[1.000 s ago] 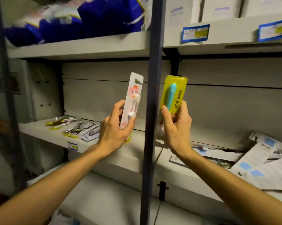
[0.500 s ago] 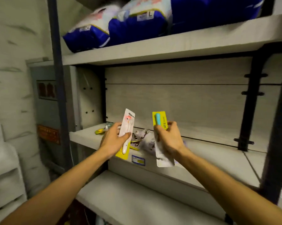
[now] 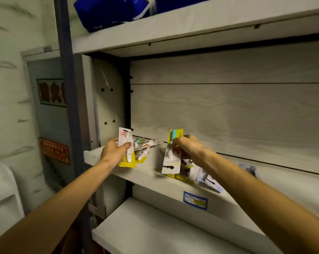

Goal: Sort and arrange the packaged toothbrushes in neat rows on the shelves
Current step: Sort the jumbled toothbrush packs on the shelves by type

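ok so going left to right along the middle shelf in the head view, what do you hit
left hand holding pink toothbrush pack → loose packs lying behind it → yellow toothbrush pack → right hand gripping it → blue shelf label

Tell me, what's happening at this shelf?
A person is sorting packaged toothbrushes. The left hand grips a white and pink pack, and the right hand grips a yellow pack along with a white card. Both are held over the middle shelf, where more packs lie in loose, untidy piles.
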Demonstrator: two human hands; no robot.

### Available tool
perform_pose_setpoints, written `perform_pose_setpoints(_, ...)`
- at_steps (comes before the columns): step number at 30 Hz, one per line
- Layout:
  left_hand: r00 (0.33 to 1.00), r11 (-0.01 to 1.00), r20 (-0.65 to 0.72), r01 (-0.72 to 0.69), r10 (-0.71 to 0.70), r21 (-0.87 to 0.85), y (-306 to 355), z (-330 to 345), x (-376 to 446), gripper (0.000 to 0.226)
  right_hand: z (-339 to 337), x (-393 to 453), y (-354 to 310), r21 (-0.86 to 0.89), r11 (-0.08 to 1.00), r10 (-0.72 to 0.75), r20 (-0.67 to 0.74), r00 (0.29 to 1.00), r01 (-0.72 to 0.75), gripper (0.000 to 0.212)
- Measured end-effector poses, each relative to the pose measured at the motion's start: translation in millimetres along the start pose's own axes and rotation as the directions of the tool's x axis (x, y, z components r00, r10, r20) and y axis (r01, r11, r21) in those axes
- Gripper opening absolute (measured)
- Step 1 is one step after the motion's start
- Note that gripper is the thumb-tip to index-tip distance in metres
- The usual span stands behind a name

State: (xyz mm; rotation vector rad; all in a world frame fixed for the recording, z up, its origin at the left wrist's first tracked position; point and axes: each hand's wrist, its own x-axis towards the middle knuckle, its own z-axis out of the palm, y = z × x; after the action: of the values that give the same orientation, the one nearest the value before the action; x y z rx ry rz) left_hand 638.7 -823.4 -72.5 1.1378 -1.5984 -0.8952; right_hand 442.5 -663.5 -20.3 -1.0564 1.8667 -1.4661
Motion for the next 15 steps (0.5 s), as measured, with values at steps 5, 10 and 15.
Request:
perform_pose_setpoints(5, 0.996, 0.990, 0.066, -0.075, 0.067, 0.121, -12.2, 2.1, 68.7, 0.029, 35.8, 71.4, -5.6, -0.099, 0.995, -0.028, 0.044, 0.999, 0.032, 0.015)
perform_pose_setpoints(10, 0.993, 0.980, 0.102, -0.075, 0.057, 0.182, -28.7, 14.6, 123.0, 0.019, 71.0, 126.3, -1.9, -0.079, 0.997, 0.011, 0.121, 0.993, -0.002, 0.006)
perform_pose_setpoints(15, 0.960, 0.933, 0.271, -0.040, -0.063, 0.358, -58.4, 27.6, 157.9, 0.030, 101.5, 159.8, 21.1, -0.308, 0.951, 0.021, 0.143, 0.989, 0.024, 0.012)
